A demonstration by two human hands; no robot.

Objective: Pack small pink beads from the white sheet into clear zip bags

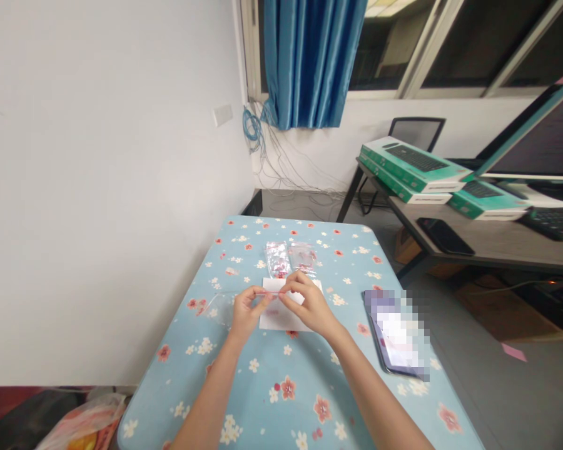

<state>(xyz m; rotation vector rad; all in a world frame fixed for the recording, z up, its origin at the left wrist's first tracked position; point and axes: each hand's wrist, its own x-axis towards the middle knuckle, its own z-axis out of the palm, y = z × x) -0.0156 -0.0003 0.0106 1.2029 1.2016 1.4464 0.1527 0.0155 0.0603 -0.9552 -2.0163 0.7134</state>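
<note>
My left hand and my right hand meet over a white sheet of paper on the flowered blue table. Both pinch the top edge of a small clear zip bag with a red strip along it. Its contents are too small to make out. Just beyond my hands lie two more clear bags with red bits inside, one on the left and one on the right. Another clear plastic piece lies left of my left hand.
A phone lies on the table at the right. Further right stands a grey desk with green keyboard boxes, a dark phone, a keyboard and a monitor. A white wall runs along the left; cables hang under the blue curtain.
</note>
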